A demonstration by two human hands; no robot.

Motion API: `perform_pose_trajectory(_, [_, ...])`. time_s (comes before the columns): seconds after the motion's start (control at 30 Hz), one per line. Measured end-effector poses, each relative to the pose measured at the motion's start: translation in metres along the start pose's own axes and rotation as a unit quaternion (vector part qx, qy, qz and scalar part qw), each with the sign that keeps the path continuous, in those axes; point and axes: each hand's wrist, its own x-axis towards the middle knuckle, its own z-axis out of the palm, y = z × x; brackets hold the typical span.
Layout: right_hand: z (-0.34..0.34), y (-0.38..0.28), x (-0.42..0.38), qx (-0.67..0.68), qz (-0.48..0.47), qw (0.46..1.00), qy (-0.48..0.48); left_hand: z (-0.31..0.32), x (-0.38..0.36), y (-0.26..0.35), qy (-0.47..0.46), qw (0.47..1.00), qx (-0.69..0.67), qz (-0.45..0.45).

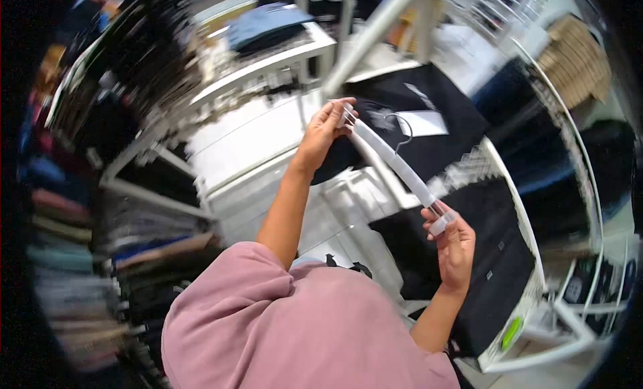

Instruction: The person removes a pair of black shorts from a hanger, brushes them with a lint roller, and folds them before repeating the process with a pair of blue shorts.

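Fingers, left hand [320, 136]: closed together on the clear clip [347, 114] at one end of the hanger [395, 163].

Fingers, right hand [457, 248]: pinched around the clear clip at the other end, thumb against it; exact finger placement partly hidden.

Hanger: one, white-banded bar, held aslant in the air between both hands, higher end in view at the left. Gripping both ends presumably keeps the bar steady and leaves its middle free.

Hook [410, 131]: metal, curved, rising from the bar's middle, untouched by either hand.

Beyond the hanger: black cloth [499, 255], laid out, with a white card [429, 122] on dark cloth farther up.

Outermost: a folded blue garment [268, 24] on a white table [268, 69]; racked clothes [536, 131] to the right, blurred.
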Motion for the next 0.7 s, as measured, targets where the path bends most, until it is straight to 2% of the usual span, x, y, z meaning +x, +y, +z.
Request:
perform_pose_trajectory(0.13, [0.101, 0.044, 0.038, 0.015, 0.088, 0.991, -0.098, -0.132, -0.052, 0.011, 0.148, 0.988, 0.036, 0.007])
perform_pose_trajectory(0.2, [0.155, 0.065, 0.051, -0.011, 0.104, 0.978, -0.181, -0.188, -0.082, 0.010, 0.263, 0.957, 0.119, 0.009])
perform_pose_trajectory(0.23, [0.185, 0.077, 0.056, -0.014, 0.118, 0.969, -0.218, -0.213, -0.100, 0.009, 0.291, 0.949, 0.117, 0.014])
perform_pose_trajectory(0.3, [0.247, 0.104, 0.060, -0.018, 0.178, 0.950, -0.256, -0.252, -0.137, 0.005, 0.421, 0.881, 0.213, 0.033])
perform_pose_trajectory(0.33, [0.277, 0.119, 0.059, -0.010, 0.212, 0.939, -0.270, -0.274, -0.158, 0.002, 0.449, 0.869, 0.206, 0.035])
perform_pose_trajectory(0.47, [0.380, 0.182, 0.043, -0.059, 0.200, 0.904, -0.374, -0.330, -0.237, -0.001, 0.471, 0.853, 0.215, 0.066])
perform_pose_trajectory(0.57, [0.436, 0.217, 0.028, -0.030, 0.208, 0.892, -0.401, -0.335, -0.279, 0.025, 0.455, 0.887, 0.077, 0.010])
perform_pose_trajectory(0.7, [0.490, 0.251, 0.015, 0.012, 0.256, 0.867, -0.426, -0.335, -0.310, 0.029, 0.517, 0.847, 0.121, 0.023])
